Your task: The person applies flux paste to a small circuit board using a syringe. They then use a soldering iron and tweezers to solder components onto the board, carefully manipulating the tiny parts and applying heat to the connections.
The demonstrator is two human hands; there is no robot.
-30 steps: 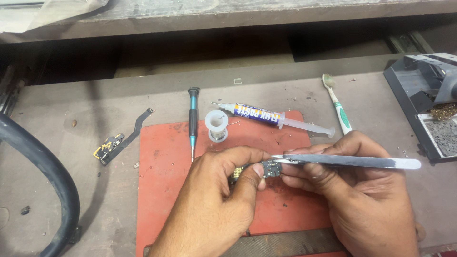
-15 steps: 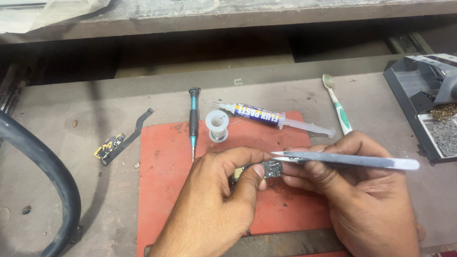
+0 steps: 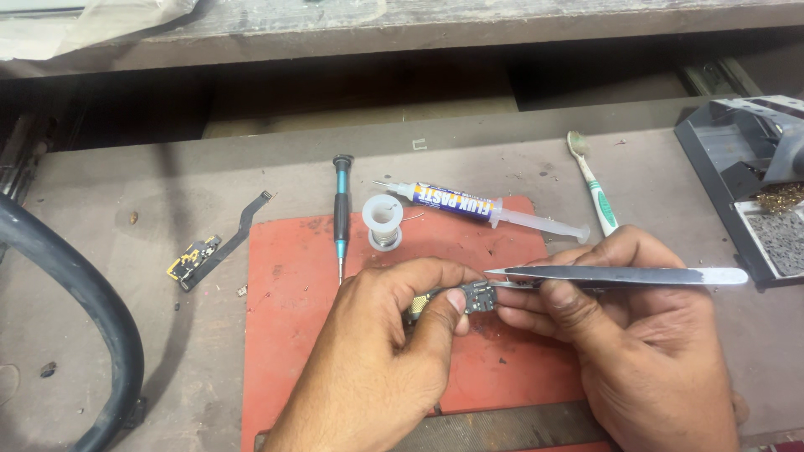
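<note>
Steel tweezers (image 3: 620,274) lie level, tips leftward.

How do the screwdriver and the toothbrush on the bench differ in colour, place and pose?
The screwdriver is dark with a teal band; the toothbrush is white with green grips. The screwdriver lies left of the solder spool, its tip on the red mat; the toothbrush lies wholly off the mat, on the bare bench to the right. The screwdriver lies almost straight up and down in the view; the toothbrush lies slanted. Both lie flat, touched by neither hand.
</note>
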